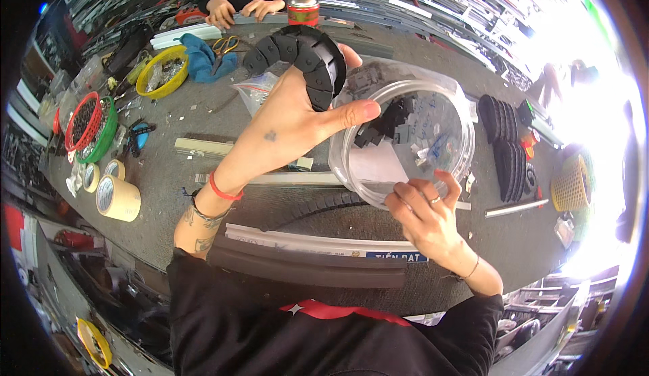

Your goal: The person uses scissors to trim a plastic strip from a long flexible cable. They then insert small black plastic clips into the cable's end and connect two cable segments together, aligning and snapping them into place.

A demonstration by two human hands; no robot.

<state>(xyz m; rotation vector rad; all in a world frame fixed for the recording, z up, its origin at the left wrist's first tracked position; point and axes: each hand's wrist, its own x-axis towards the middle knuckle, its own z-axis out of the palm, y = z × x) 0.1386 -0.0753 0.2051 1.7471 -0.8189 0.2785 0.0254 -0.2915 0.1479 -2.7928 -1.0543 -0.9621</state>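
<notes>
My left hand (pixel 291 116) is wrapped round a curved black segmented plastic chain (pixel 287 46), which arcs over its knuckles. Its thumb reaches across the rim of a clear plastic jar (pixel 343 153). The jar is tilted with its round mouth toward me. Small black plastic pieces (pixel 395 120) and a white slip of paper (pixel 378 166) lie inside it. At the jar's lower right rim, my right hand (pixel 427 217) has its fingers curled against the edge. Part of the chain inside my left palm is hidden.
Across the table another person's hands (pixel 245 11) work beside a spray can (pixel 303 12). Baskets of small parts (pixel 162 72), a blue cloth with scissors (pixel 203 58) and tape rolls (pixel 118 197) stand left. Black coiled chains (pixel 510 170) lie right; long profiles (pixel 311 261) lie nearest me.
</notes>
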